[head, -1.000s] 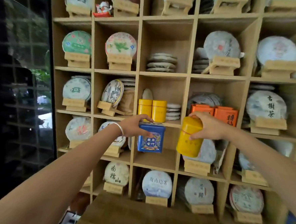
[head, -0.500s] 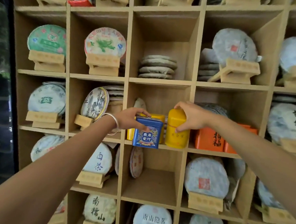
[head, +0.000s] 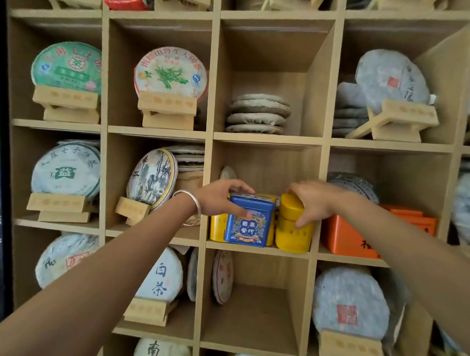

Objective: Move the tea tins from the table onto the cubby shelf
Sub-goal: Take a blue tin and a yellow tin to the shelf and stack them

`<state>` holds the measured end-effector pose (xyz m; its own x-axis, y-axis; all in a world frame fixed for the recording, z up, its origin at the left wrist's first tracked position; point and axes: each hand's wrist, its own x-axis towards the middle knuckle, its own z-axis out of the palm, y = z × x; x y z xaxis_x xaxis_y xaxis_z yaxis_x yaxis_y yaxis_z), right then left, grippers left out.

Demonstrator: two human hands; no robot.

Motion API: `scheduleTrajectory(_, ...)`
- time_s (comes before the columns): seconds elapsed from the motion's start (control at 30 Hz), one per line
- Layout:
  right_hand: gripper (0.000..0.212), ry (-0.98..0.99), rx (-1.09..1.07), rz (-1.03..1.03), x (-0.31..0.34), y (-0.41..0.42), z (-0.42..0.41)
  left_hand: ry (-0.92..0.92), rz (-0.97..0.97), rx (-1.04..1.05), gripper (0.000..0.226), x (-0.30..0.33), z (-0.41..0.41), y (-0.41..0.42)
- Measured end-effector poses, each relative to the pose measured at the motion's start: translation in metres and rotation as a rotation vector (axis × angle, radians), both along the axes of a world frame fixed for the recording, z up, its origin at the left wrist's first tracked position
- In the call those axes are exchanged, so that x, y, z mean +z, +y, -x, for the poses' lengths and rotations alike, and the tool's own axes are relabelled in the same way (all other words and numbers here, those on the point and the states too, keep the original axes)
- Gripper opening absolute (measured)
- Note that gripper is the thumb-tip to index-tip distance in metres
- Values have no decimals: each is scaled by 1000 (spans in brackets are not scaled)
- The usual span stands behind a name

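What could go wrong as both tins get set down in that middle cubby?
The blue tin sits at the shelf's front edge, ahead of a yellow tin behind it, so it may tip forward on release. The yellow tin in the right hand is tight between the blue tin and the cubby wall and could jam.

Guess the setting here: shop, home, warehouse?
Likely a tea shop or tea storeroom. A wooden cubby shelf displays paper-wrapped tea cakes on small wooden stands, with stacked cakes and tea tins in other cubbies.
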<state>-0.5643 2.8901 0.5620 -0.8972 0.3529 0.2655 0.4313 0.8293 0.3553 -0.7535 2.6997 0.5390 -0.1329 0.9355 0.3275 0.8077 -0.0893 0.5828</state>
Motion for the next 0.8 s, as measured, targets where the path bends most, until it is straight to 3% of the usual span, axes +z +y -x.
scheduleTrajectory(0.23,43,-12,3,3,-6,4,9,-28,10,-33,52,-6,10,1)
scheduleTrajectory(0.8,45,-1,15,-43,-14,-2,9,-42,-83,12,51,7,23,-13)
